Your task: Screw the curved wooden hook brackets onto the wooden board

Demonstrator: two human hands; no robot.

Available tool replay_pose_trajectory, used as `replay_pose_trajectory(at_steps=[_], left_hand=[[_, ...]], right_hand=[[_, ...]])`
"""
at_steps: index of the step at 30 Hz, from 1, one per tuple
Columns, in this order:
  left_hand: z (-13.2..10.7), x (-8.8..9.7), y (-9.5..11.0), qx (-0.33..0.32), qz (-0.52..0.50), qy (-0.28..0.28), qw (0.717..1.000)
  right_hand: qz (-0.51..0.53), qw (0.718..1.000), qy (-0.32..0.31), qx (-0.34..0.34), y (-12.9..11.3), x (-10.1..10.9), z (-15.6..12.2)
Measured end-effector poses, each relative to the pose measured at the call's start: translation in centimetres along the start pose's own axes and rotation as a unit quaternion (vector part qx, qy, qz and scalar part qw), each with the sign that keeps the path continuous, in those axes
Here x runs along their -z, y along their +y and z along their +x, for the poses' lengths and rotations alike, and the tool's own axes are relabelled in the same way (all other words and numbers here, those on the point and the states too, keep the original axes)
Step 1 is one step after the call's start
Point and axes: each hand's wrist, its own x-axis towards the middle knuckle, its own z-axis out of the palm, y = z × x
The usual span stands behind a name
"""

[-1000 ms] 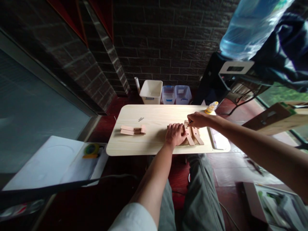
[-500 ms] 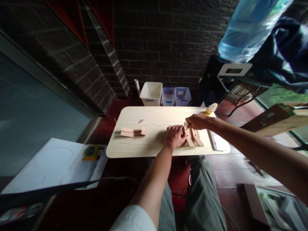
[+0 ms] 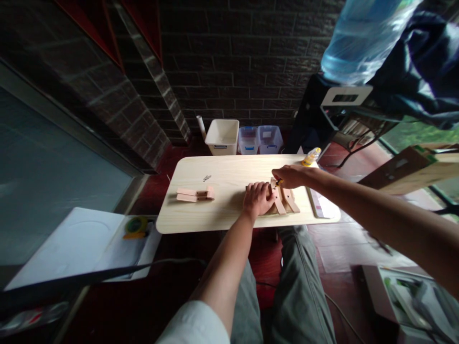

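On the right half of the table, my left hand (image 3: 257,198) is closed over a wooden assembly (image 3: 280,203) of pale angled pieces with dark holes. Its fingers press down on the assembly's left part and hide much of it. Just beyond, my right hand (image 3: 291,176) grips a small tool with a yellow-and-black handle (image 3: 278,182) above the upper end of the wood. The tool's tip is too small to make out. A second wooden piece (image 3: 195,194), jointed and with dark holes, lies toward the left. Several small dark screw-like parts (image 3: 207,178) lie behind it.
The light wooden table (image 3: 222,217) has rounded corners. At its right end are a clear bottle with yellow parts (image 3: 311,156) and a flat tray with white paper (image 3: 323,204). A cream bin (image 3: 222,136) and two clear bins (image 3: 269,140) stand behind. An open white box (image 3: 71,248) is at left.
The view has shifted slightly, moving the whole scene a little up and left. Both hands stay at the wooden assembly; the tool's yellow handle shows more clearly beneath my right hand.
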Motion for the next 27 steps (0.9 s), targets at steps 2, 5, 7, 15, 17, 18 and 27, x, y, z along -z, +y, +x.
replay_pose_trajectory(at_steps=[2, 5, 7, 15, 17, 18, 27], left_hand=[[0.0, 0.1, 0.0, 0.0, 0.001, 0.0, 1.0], [0.0, 0.1, 0.0, 0.002, 0.003, -0.003, 1.0], [-0.1, 0.1, 0.0, 0.003, 0.004, -0.004, 1.0], [0.1, 0.1, 0.0, -0.001, 0.0, -0.008, 1.0], [0.1, 0.0, 0.0, -0.002, -0.001, -0.008, 1.0], [0.1, 0.0, 0.0, -0.002, -0.001, -0.008, 1.0], [0.1, 0.2, 0.1, -0.002, 0.005, -0.003, 1.0]], right_hand=[[-0.003, 1.0, -0.002, 0.005, 0.2, 0.2, -0.1], [-0.004, 1.0, 0.004, 0.007, 0.5, 0.2, -0.1], [-0.002, 1.0, 0.011, 0.004, 0.6, -0.1, -0.2], [0.012, 1.0, 0.019, -0.012, 0.4, -0.7, -0.7], [0.018, 1.0, 0.021, -0.014, 0.3, -0.8, -0.6], [0.021, 0.999, 0.022, -0.013, 0.2, -0.9, -0.6], [0.048, 0.999, 0.025, -0.006, 1.2, -1.2, -0.6]])
